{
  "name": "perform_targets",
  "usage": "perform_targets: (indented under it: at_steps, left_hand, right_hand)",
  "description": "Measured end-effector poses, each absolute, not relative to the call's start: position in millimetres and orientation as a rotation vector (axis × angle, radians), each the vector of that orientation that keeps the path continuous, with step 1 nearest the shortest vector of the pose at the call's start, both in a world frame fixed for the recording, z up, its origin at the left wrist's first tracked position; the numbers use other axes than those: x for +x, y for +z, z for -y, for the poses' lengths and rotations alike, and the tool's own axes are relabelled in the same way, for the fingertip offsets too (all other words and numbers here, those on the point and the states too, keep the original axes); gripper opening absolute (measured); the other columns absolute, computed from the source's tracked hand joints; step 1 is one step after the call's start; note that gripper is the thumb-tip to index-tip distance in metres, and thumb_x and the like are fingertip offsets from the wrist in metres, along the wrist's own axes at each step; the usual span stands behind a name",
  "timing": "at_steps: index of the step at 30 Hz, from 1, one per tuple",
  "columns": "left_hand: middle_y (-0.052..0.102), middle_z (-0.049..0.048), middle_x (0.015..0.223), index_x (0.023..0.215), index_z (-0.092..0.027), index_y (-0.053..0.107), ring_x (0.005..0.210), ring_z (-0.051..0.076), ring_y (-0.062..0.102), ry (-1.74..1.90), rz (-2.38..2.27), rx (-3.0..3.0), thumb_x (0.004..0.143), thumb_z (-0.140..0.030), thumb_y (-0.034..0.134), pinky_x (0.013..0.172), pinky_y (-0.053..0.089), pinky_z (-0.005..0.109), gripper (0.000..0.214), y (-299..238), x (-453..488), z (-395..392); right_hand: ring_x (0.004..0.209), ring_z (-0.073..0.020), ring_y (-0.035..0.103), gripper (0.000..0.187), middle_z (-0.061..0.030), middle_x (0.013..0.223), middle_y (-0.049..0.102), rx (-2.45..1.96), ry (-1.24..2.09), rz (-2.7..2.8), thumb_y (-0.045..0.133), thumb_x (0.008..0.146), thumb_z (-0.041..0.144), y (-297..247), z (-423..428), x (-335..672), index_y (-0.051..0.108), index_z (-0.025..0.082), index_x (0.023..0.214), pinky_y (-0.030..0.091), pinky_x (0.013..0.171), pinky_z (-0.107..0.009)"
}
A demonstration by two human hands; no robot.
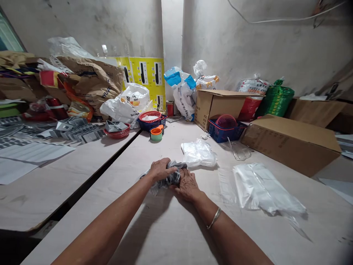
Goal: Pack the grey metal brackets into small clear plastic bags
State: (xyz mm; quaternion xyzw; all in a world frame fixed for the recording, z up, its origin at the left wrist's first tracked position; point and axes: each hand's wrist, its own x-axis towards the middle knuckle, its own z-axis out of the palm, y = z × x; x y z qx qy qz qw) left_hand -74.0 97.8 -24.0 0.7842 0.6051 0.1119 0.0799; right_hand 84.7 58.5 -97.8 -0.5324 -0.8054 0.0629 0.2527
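Note:
Both my hands are on a clear plastic bag [173,179] with dark grey pieces inside, resting on the pale table. My left hand [160,170] lies over the bag's left and top side, its fingers bent around it. From the right, my right hand [187,184] presses against the bag, fingers curled along its edge. What the dark pieces are, I cannot make out through the plastic and fingers. Just beyond the bag lies a stack of clear plastic bags [199,152]. A larger pile of flat plastic bags [264,187] is to the right.
A tape dispenser [156,134], a red basket [118,133] and a blue basket [224,131] stand farther back. Cardboard boxes [289,143] line the right side. Grey metal-looking brackets [79,130] are heaped at left. A dark gap [91,186] splits the two tabletops.

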Motion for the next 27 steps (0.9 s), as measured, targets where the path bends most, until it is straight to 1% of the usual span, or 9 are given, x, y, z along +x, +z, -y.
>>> perform_targets:
  at_steps: [6,12,14,17,19,21,23,25,27]
  left_hand:
    - [0.064,0.0064,0.098,0.091,-0.023,0.053,0.091,0.027,0.058,0.306,-1.952,2.326,0.075,-0.061,0.044,0.074,0.037,0.034,0.043,-23,-68,-92]
    - [0.062,0.0089,0.105,0.098,-0.024,0.051,0.098,0.031,0.056,0.241,-2.046,2.218,0.073,-0.066,0.040,0.082,0.036,0.042,0.050,-23,-64,-93]
    - [0.062,0.0105,0.106,0.099,-0.023,0.052,0.098,0.032,0.056,0.218,-2.068,2.193,0.072,-0.068,0.039,0.083,0.036,0.045,0.054,-24,-63,-95]
    - [0.059,0.0137,0.112,0.103,-0.022,0.053,0.102,0.035,0.053,0.226,-2.067,2.213,0.072,-0.070,0.037,0.084,0.036,0.050,0.059,-25,-63,-99]
    - [0.056,0.0153,0.117,0.107,-0.022,0.054,0.108,0.037,0.048,0.266,-2.066,2.266,0.071,-0.070,0.038,0.087,0.032,0.056,0.062,-24,-64,-99]
    - [0.055,0.0164,0.120,0.109,-0.020,0.056,0.115,0.040,0.041,0.402,-2.078,2.373,0.071,-0.069,0.041,0.093,0.023,0.062,0.063,-20,-61,-96]
    - [0.053,0.0171,0.122,0.110,-0.017,0.056,0.121,0.040,0.035,0.671,-2.018,2.530,0.072,-0.064,0.046,0.098,0.015,0.063,0.062,-13,-52,-85]
    - [0.053,0.0172,0.122,0.110,-0.014,0.056,0.123,0.037,0.034,0.956,-1.782,2.674,0.074,-0.056,0.050,0.102,0.017,0.056,0.056,-9,-33,-64]
    - [0.056,0.0160,0.115,0.107,-0.013,0.057,0.119,0.033,0.041,1.099,-1.440,2.685,0.076,-0.050,0.050,0.100,0.028,0.049,0.048,-11,-7,-35]
  right_hand:
    - [0.113,-0.0299,0.040,0.079,-0.0136,0.125,0.046,-1.347,0.207,2.208,0.061,0.067,0.057,-99,-62,91,0.036,0.016,0.129,0.030,0.091,-0.044]
    - [0.102,-0.0234,0.046,0.059,-0.0108,0.114,0.053,-1.295,0.252,2.186,0.065,0.071,0.038,-89,-45,114,0.043,0.015,0.120,0.037,0.086,-0.036]
    - [0.101,-0.0230,0.046,0.053,-0.0106,0.113,0.053,-1.346,0.142,2.174,0.065,0.072,0.032,-82,-30,131,0.044,0.016,0.118,0.037,0.085,-0.036]
    - [0.101,-0.0238,0.045,0.034,-0.0100,0.110,0.053,-1.494,-0.098,2.151,0.061,0.076,0.027,-77,-3,163,0.052,0.018,0.108,0.036,0.084,-0.037]
    - [0.102,-0.0242,0.044,0.025,-0.0112,0.109,0.053,-1.639,-0.242,2.098,0.058,0.079,0.023,-78,13,186,0.054,0.017,0.103,0.035,0.084,-0.037]
    - [0.100,-0.0244,0.045,0.021,-0.0127,0.105,0.054,-1.804,-0.341,2.043,0.055,0.080,0.020,-82,25,205,0.055,0.015,0.100,0.035,0.082,-0.037]
    - [0.093,-0.0239,0.047,0.016,-0.0127,0.097,0.056,-1.944,-0.380,2.012,0.051,0.082,0.017,-87,33,217,0.057,0.014,0.096,0.037,0.077,-0.037]
    - [0.086,-0.0224,0.049,0.014,-0.0116,0.090,0.057,-2.015,-0.355,2.017,0.049,0.081,0.011,-91,36,223,0.059,0.014,0.089,0.037,0.071,-0.034]
    - [0.082,-0.0209,0.050,0.018,-0.0106,0.085,0.058,-2.013,-0.306,2.037,0.047,0.078,0.004,-92,35,222,0.061,0.014,0.083,0.036,0.065,-0.031]
